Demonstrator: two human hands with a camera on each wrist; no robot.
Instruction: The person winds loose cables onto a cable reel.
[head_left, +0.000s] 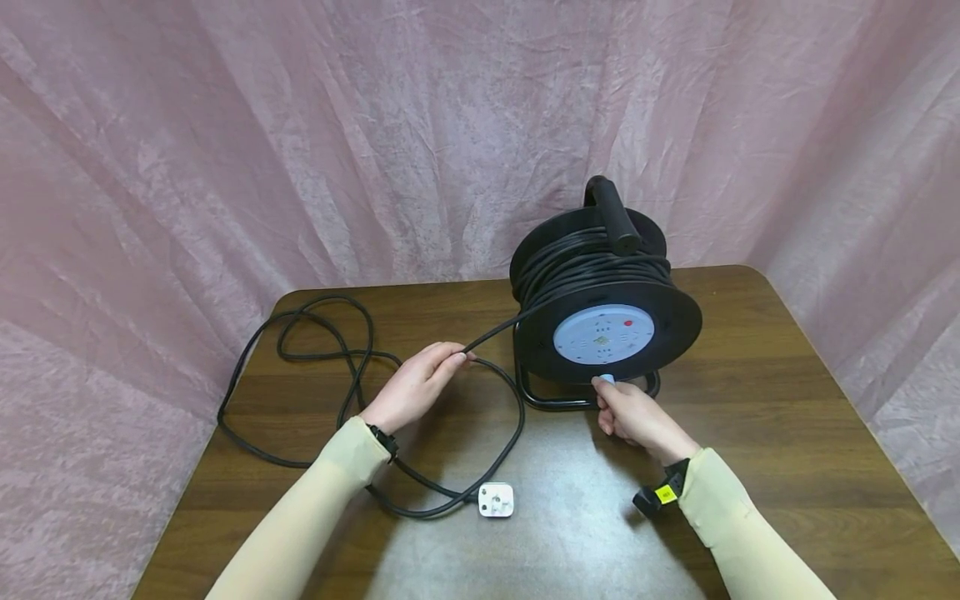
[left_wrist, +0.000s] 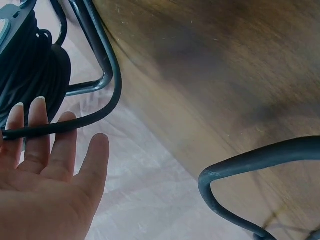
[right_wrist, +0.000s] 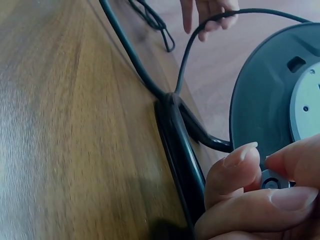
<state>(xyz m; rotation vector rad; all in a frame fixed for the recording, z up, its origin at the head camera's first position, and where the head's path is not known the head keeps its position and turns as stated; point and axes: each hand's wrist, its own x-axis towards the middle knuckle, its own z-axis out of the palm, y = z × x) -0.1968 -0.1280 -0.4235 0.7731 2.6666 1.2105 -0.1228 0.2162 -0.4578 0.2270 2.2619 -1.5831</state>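
Pale sleeves [head_left: 300, 517], each ending at a black wrist strap [head_left: 384, 442], lie nearest the viewer. Beyond them, a cable reel [head_left: 603, 292] stands on a wooden tabletop [head_left: 787, 417], right of centre and near its far edge, before a pink curtain [head_left: 420, 142]. The left hand [head_left: 416, 385] lightly pinches the black cable [head_left: 498, 331] between thumb and forefinger, the remaining fingers extended beneath it; from there the cable runs straight up to the wound drum. The right hand [head_left: 633, 412] grips the small winding knob [head_left: 607, 378] on the front flange, below the socket plate [head_left: 603, 333]. Slack loops spread across the tabletop's left side, and the plug [head_left: 496, 500] lies at the front with its pins apparently upward.

Handling: the reel, thick with wound cable, is probably heavy; its tubular stand [head_left: 558, 406] looks rigid, and lifting would best be done by the carry handle [head_left: 618, 221] on top. The cable appears smooth, flexible yet springy, likely to slide through loose fingers and to kink where loops cross. Guiding is best done just short of the drum; turning, by the knob alone. The plug's pins deserve some care against knocks.
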